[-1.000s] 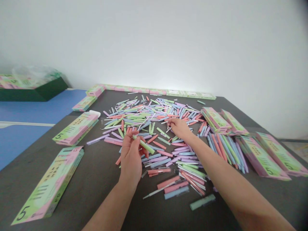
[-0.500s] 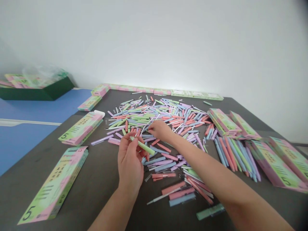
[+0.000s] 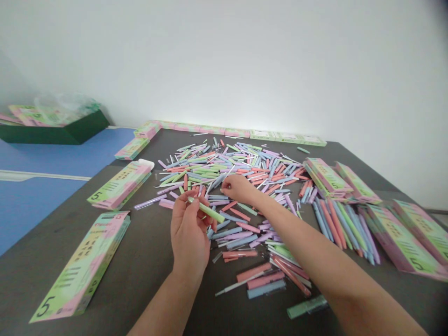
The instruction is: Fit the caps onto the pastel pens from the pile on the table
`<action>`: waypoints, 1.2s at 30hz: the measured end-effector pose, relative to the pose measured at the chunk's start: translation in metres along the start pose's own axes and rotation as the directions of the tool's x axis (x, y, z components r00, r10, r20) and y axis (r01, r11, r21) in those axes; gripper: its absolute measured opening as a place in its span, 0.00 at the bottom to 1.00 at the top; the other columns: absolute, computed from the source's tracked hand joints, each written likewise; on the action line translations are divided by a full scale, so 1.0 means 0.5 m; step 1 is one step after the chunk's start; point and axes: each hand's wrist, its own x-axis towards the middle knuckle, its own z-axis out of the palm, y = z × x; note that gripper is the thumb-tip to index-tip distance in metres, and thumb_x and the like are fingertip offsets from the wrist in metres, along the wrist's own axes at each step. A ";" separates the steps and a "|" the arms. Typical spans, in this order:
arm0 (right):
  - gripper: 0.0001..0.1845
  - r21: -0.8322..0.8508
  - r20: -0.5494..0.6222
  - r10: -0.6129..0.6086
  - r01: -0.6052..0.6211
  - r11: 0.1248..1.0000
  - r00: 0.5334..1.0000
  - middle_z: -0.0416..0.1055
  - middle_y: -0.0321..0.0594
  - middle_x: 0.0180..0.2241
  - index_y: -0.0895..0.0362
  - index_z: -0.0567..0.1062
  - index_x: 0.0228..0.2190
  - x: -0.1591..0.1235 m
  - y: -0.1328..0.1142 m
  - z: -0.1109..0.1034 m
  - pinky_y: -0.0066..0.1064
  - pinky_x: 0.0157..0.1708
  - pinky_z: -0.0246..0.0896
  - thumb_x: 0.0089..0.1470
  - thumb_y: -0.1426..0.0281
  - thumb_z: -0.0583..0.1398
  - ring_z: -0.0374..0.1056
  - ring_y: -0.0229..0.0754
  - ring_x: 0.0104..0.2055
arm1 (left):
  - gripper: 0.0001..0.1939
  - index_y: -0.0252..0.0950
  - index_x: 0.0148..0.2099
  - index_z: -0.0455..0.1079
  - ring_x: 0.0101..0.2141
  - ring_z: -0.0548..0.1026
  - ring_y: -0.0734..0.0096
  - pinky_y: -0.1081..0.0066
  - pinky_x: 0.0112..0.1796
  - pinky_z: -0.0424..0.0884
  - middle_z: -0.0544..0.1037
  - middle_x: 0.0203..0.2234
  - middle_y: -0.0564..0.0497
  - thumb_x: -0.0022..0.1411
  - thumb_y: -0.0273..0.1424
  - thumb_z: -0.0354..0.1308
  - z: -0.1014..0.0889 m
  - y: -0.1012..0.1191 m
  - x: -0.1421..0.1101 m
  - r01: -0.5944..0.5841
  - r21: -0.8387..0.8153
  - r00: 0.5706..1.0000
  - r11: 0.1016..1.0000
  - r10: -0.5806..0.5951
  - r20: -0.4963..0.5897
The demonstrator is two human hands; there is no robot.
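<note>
My left hand (image 3: 189,228) is closed around a light green pen barrel (image 3: 206,211), which points right and slightly down. Colourful fingertips of other parts may lie behind those fingers, but I cannot make them out. Just up and to the right, my right hand (image 3: 238,187) is low over the pile of pen parts (image 3: 210,170), thumb and fingertips pressed together. Whatever is between them is hidden or too small to name. Beside its fingers lie a grey-blue barrel (image 3: 217,181) and a thin white stick. Green, blue, red and purple parts surround both hands.
Printed pen boxes lie at left (image 3: 82,266), right (image 3: 409,238) and along the back edge (image 3: 238,133). A row of barrels (image 3: 346,224) rests at right, and a capped green piece (image 3: 308,307) in front. A dark green tray (image 3: 70,133) stands on the blue surface (image 3: 42,196).
My right hand has shifted slightly right, uncovering a grey-green part below it. My left hand keeps hold of the green pen barrel, almost unmoved. The whole view has shifted a little.
</note>
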 end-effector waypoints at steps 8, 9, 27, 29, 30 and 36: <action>0.07 0.583 -0.106 0.285 -0.172 0.794 0.953 0.75 0.40 0.25 0.60 0.73 0.31 -0.059 0.060 -0.089 0.24 0.25 0.63 0.53 0.70 0.57 0.68 0.32 0.23 | 0.09 0.37 0.39 0.66 0.17 0.65 0.80 0.79 0.14 0.62 0.70 0.25 0.56 0.53 0.25 0.56 0.004 0.003 0.000 -0.008 -0.010 1.000 1.000 0.008 0.001; 0.07 0.632 -0.109 0.305 -0.171 0.756 0.946 0.75 0.39 0.25 0.60 0.74 0.32 -0.068 0.064 -0.095 0.24 0.24 0.63 0.53 0.70 0.58 0.67 0.32 0.23 | 0.09 0.37 0.39 0.66 0.16 0.65 0.80 0.79 0.14 0.62 0.70 0.25 0.56 0.53 0.26 0.56 0.005 0.003 0.000 -0.008 -0.014 1.000 1.000 0.008 0.002; 0.11 0.993 0.009 0.153 -0.026 0.112 0.988 0.76 0.37 0.31 0.55 0.76 0.39 -0.307 -0.080 -0.061 0.21 0.18 0.60 0.51 0.68 0.65 0.68 0.31 0.21 | 0.11 0.36 0.40 0.65 0.17 0.67 0.80 0.79 0.15 0.63 0.71 0.24 0.58 0.54 0.30 0.60 0.012 -0.023 -0.014 0.158 0.122 0.954 0.980 -0.183 0.237; 0.11 0.995 -0.007 0.128 -0.006 0.101 0.992 0.76 0.37 0.31 0.55 0.76 0.39 -0.319 -0.089 -0.056 0.21 0.19 0.62 0.52 0.69 0.64 0.71 0.33 0.22 | 0.11 0.35 0.40 0.65 0.18 0.68 0.80 0.80 0.17 0.65 0.71 0.23 0.58 0.54 0.30 0.61 0.013 -0.028 -0.016 0.185 0.117 0.938 0.976 -0.211 0.274; 0.11 0.995 -0.016 0.125 0.004 0.097 0.992 0.76 0.37 0.32 0.54 0.75 0.39 -0.323 -0.092 -0.053 0.22 0.19 0.63 0.52 0.68 0.64 0.72 0.34 0.23 | 0.12 0.35 0.40 0.65 0.19 0.70 0.80 0.80 0.17 0.65 0.71 0.23 0.57 0.54 0.30 0.62 0.013 -0.029 -0.017 0.198 0.108 0.931 0.974 -0.221 0.289; 0.06 0.973 -0.187 0.205 0.152 0.176 0.961 0.76 0.37 0.31 0.54 0.73 0.36 -0.333 -0.086 -0.049 0.22 0.19 0.62 0.54 0.68 0.63 0.69 0.33 0.22 | 0.13 0.34 0.39 0.66 0.22 0.73 0.77 0.80 0.21 0.69 0.75 0.25 0.54 0.53 0.30 0.65 0.017 -0.026 -0.026 0.221 0.078 0.900 0.972 -0.234 0.368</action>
